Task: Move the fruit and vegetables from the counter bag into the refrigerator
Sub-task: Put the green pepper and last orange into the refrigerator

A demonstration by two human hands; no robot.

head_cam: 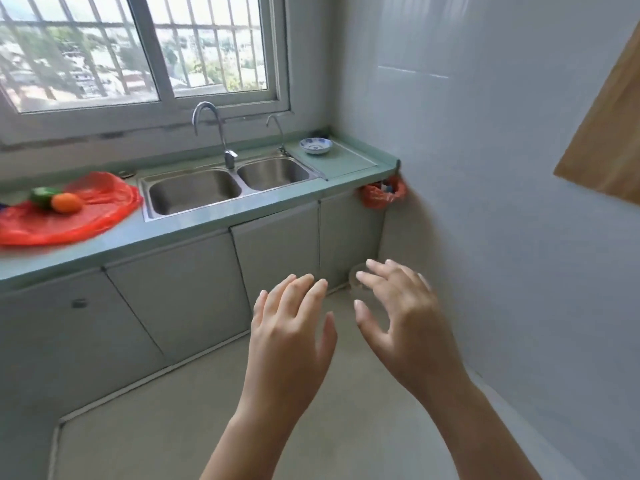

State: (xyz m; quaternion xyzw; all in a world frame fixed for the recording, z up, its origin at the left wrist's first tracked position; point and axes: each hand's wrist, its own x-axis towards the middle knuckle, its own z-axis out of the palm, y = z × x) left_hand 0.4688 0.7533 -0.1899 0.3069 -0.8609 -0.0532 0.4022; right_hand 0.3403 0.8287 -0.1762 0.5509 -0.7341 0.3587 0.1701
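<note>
Far left on counter [173, 233]: green vegetable [43, 195] touching orange [67, 202], atop flattened red plastic bag [97, 216], laid open for easy picking. Double sink [194, 194] mid-counter. Lower centre: left hand [291, 327], right hand [398, 317] raised empty, fingers spread apart, well away from produce, likely free for next grab. No refrigerator in view.

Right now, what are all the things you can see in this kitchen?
counter: one, green, under window
sink: one, steel, two basins, in counter
taps: two, silver, behind sink
bag: one, red, counter left of sink
orange: one, orange, on bag
vegetable: one, green, on bag beside orange
bowl: one, blue-white, counter right of sink
small bag: one, red, hanging under counter's right end
cupboard doors: several, grey, below counter
hands: two, open, empty, left hand, right hand, over floor
</note>
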